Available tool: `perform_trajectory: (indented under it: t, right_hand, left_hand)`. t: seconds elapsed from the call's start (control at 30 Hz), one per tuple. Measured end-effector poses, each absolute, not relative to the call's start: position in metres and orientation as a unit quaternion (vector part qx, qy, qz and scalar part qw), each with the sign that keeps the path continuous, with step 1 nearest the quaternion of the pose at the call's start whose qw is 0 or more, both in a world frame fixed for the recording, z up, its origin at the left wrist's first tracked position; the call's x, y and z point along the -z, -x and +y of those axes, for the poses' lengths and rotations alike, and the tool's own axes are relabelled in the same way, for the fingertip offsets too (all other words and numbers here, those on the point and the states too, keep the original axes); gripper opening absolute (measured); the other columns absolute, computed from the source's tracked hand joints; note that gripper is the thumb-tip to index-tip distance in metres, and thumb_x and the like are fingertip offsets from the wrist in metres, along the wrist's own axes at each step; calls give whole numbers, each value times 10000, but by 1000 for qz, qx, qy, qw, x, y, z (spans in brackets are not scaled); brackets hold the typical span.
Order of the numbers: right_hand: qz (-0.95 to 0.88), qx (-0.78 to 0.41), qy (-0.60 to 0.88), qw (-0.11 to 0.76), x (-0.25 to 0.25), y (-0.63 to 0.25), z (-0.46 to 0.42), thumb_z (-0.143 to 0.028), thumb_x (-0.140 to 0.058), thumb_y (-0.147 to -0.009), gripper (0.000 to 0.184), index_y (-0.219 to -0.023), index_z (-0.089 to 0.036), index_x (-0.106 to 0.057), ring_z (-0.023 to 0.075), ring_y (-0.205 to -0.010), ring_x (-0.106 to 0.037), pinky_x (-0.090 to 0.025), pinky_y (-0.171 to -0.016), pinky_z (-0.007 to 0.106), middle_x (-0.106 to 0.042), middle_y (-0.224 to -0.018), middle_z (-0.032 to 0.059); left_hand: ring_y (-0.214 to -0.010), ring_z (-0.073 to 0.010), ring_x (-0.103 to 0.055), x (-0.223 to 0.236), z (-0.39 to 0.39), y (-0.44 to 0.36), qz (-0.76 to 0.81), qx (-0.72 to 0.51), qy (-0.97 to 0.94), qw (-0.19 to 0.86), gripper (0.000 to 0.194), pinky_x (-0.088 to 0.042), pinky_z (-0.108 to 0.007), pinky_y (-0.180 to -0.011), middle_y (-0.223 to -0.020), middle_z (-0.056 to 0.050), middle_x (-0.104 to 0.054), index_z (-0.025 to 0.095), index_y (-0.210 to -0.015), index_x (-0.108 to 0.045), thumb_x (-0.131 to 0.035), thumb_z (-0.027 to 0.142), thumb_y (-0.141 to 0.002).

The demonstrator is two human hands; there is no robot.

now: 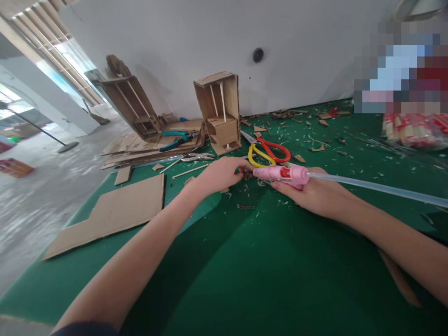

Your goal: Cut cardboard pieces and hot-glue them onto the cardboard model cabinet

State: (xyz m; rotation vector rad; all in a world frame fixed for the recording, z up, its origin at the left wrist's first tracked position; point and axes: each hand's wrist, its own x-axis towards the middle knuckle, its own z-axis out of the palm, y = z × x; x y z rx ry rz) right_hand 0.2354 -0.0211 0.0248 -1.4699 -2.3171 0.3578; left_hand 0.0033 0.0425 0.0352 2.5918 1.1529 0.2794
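In my right hand is a pink hot glue gun, its nozzle pointing left. A long clear glue stick sticks out of its back end. My left hand is closed just left of the nozzle, its fingertips pinched on a small dark piece too small to name. Right behind the glue gun lie scissors with one yellow and one red handle. A small cardboard strip rests on the green table in front of my hands.
Two cardboard boxes with sticks inside, one upright and one leaning, stand near the wall. Teal-handled pliers lie on stacked cardboard. A cut cardboard sheet is at left; scraps litter the back. Packaged red items sit far right.
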Motion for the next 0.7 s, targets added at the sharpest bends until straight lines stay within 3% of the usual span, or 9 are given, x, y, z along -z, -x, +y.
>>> perform_trajectory:
  t: [0.17, 0.37, 0.7]
  right_hand:
    - [-844, -113, 485, 200, -24, -236, -22, -481, -414, -911, 430, -1267, -334, -607, 235, -941, -668, -524, -774, 334, -701, -1130, 9]
    - [-837, -88, 502, 199, -22, -235, -21, -522, -414, -894, 453, -1214, -309, -652, 256, -871, -684, -543, -714, 354, -725, -1062, 33]
    - [-860, -108, 453, 208, -20, -236, -18, -432, -439, -905, 387, -1219, -335, -644, 230, -904, -685, -539, -775, 319, -733, -1005, 0]
  left_hand:
    - [-856, -169, -622, -36, 42, -3, 401, -99, -900, 137, 339, -470, -286, -755, -1029, -7, -705, 253, -1072, -665, -473, 161, -808]
    - [-848, -168, -625, -37, 41, -4, 394, -89, -907, 121, 278, -468, -279, -742, -1007, -23, -705, 221, -1005, -666, -472, 163, -814]
    - [-853, -162, -620, -37, 41, -3, 392, -84, -909, 114, 276, -465, -277, -752, -1013, -23, -697, 216, -1017, -655, -466, 158, -823]
